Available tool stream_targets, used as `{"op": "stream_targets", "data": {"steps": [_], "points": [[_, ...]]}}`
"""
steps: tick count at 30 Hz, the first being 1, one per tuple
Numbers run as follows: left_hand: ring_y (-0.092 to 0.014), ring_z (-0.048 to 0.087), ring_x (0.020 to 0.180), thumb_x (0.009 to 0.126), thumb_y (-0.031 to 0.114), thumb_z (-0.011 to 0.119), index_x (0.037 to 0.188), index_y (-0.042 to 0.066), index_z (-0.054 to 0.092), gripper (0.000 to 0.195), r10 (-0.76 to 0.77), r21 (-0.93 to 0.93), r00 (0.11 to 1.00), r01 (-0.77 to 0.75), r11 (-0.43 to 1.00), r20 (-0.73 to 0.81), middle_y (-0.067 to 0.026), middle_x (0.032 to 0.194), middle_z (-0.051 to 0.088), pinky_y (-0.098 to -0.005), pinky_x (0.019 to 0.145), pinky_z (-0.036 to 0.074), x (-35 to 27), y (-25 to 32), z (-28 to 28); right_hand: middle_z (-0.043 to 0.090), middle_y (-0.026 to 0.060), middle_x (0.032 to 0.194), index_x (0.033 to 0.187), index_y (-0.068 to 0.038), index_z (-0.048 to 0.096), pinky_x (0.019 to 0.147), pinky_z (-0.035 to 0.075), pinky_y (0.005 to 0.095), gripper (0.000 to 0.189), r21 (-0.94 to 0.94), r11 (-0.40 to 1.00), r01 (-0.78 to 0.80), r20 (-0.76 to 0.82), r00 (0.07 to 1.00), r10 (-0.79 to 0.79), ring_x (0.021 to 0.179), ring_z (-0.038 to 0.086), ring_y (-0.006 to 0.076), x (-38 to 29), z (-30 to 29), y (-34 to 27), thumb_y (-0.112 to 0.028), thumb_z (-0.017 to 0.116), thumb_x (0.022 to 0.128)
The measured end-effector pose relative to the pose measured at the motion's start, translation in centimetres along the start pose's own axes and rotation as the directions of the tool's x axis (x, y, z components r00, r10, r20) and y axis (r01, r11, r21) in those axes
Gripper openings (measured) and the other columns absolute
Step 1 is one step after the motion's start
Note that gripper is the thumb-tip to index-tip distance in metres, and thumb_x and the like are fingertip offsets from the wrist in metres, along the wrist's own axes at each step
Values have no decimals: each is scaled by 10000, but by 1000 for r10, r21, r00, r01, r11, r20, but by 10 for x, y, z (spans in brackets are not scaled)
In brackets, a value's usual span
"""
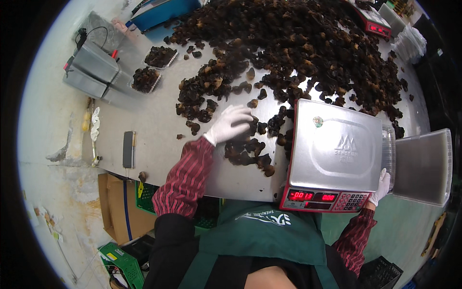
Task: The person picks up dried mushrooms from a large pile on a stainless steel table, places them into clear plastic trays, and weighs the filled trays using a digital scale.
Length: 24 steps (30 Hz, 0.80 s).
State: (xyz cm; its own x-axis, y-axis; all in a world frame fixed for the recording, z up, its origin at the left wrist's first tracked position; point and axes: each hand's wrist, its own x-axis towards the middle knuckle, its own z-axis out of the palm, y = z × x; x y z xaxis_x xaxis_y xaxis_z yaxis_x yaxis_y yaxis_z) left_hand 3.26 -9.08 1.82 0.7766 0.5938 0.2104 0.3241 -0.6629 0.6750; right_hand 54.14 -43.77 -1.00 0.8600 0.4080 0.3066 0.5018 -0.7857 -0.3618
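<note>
My left hand [231,124], in a white glove, lies over dark dried fungus pieces [249,150] on the metal table [162,144]; its fingers point right, and whether they grip a piece is unclear. Right of it stands a red digital scale [337,144] with a bare steel platform and lit red digits. My right hand [383,186], gloved too, is at the scale's right edge, beside a stack of clear plastic trays [388,155]; its fingers are partly hidden. A large heap of the same fungus [288,43] covers the back of the table.
Two filled trays [160,57] [145,79] sit at the back left, near grey metal containers [95,63]. A phone [129,149] lies at the left. Another scale [377,27] stands at the far right. More stacked clear trays [422,168] jut out at the right edge.
</note>
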Motion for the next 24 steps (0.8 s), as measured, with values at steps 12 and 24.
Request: {"op": "stream_targets", "data": {"steps": [12,24], "points": [[-371,384,1285,723,582,695,1285,336,581,624,-121,593,985,172,786,-125,-148,1463,375,-578,1050,274,-54,124,85,529,99,765,800,-19,566,663,425,312,86,364,899,241,277,894,-352,700,505,206,1,-35,-10,-53,642,780],[-249,636,752,734,170,769,984,82,706,272,-57,117,874,128,985,-483,-68,847,637,-331,656,527,-29,68,74,507,116,701,789,-18,539,615,438,374,148,82,917,391,-195,908,-369,628,509,266,13,-65,-43,-106,608,886]]}}
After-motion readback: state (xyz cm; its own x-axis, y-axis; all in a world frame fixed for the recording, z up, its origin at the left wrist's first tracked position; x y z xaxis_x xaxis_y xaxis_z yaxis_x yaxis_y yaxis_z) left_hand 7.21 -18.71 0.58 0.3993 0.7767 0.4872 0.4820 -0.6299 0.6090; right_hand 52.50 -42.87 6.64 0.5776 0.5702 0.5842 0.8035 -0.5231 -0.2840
